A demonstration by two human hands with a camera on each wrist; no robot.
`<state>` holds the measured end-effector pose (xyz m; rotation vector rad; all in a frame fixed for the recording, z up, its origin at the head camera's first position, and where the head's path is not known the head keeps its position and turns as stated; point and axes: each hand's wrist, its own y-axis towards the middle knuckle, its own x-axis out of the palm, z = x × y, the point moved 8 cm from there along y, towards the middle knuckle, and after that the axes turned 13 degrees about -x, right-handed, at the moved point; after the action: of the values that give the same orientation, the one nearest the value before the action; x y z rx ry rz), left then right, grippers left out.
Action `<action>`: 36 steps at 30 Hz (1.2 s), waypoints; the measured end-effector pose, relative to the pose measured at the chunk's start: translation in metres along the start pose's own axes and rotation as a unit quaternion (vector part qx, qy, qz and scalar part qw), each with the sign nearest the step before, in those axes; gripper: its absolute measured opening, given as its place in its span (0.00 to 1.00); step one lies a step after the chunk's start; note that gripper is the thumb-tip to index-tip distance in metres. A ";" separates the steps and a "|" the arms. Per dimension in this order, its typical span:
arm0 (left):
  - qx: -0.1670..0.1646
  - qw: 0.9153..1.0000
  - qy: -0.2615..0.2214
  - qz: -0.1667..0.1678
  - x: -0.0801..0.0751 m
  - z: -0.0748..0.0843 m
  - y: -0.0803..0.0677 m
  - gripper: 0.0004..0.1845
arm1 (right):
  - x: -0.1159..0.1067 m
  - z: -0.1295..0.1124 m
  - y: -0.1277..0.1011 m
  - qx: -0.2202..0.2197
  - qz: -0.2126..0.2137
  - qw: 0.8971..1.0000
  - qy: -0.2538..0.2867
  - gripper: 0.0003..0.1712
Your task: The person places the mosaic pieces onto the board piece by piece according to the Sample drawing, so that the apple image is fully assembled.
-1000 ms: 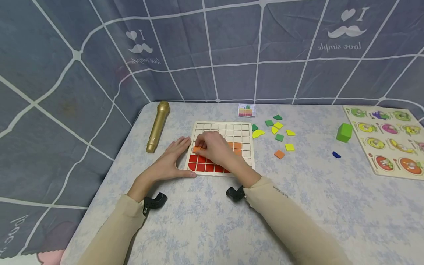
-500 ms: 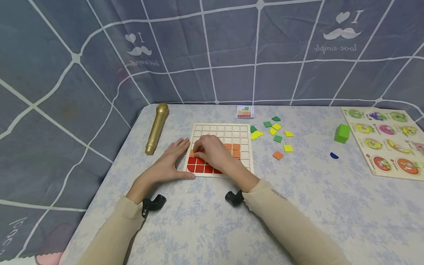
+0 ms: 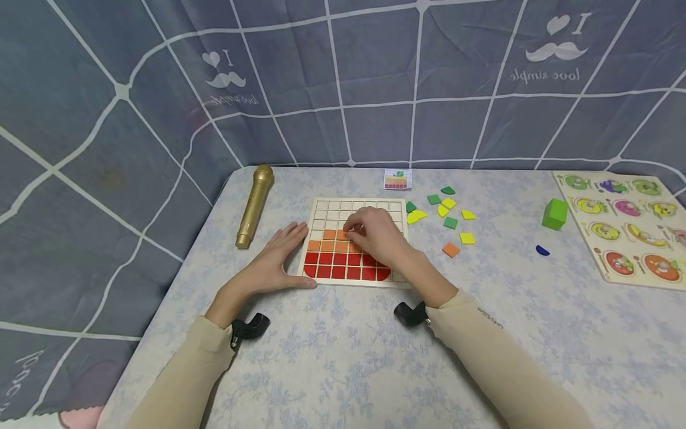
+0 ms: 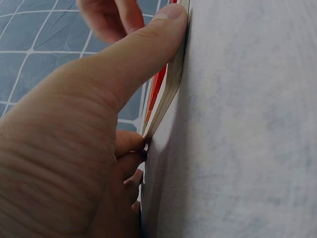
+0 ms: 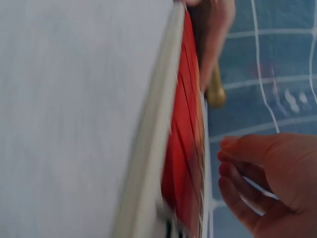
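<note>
A pale wooden grid board (image 3: 356, 205) lies in front of me in the head view. Red tiles (image 3: 339, 259) fill its two nearest rows, and orange tiles (image 3: 328, 245) sit in the rows beyond. My left hand (image 3: 278, 260) spans the board's near left corner, fingers stretched along its left side. In the left wrist view the thumb (image 4: 158, 37) presses on the near rim. Over the middle of the board is my right hand (image 3: 377, 235), hiding some orange tiles. The right wrist view shows this right hand (image 5: 272, 178) with loosely bent fingers and nothing between them.
Loose yellow (image 3: 467, 238), green (image 3: 451, 223) and orange (image 3: 451, 249) pieces lie right of the board. A small pattern card (image 3: 398, 179) is behind it, a gold microphone (image 3: 254, 207) left. Farther right are a green block (image 3: 555, 214), a blue piece (image 3: 542, 250) and a picture board (image 3: 600, 229).
My right hand has left an orange tile at the left of the third row and moved right over the board. My left hand stays at the corner.
</note>
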<state>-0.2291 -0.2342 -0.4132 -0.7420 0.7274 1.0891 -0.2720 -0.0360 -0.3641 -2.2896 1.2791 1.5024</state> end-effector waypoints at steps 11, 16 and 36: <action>-0.004 1.000 0.001 -0.004 -0.002 -0.001 -0.001 0.67 | -0.024 0.039 -0.032 0.071 0.008 0.997 0.003 0.04; 0.004 1.000 -0.002 -0.005 0.000 0.000 0.000 0.67 | -0.023 0.043 -0.037 0.061 0.016 0.998 0.013 0.04; -0.004 1.000 -0.004 -0.005 0.002 0.000 -0.001 0.67 | -0.075 0.065 -0.094 0.066 0.005 0.997 -0.038 0.09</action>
<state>-0.2275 -0.2339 -0.4146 -0.7466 0.7120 1.0871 -0.2631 0.1000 -0.3671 -2.1264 1.3293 1.4470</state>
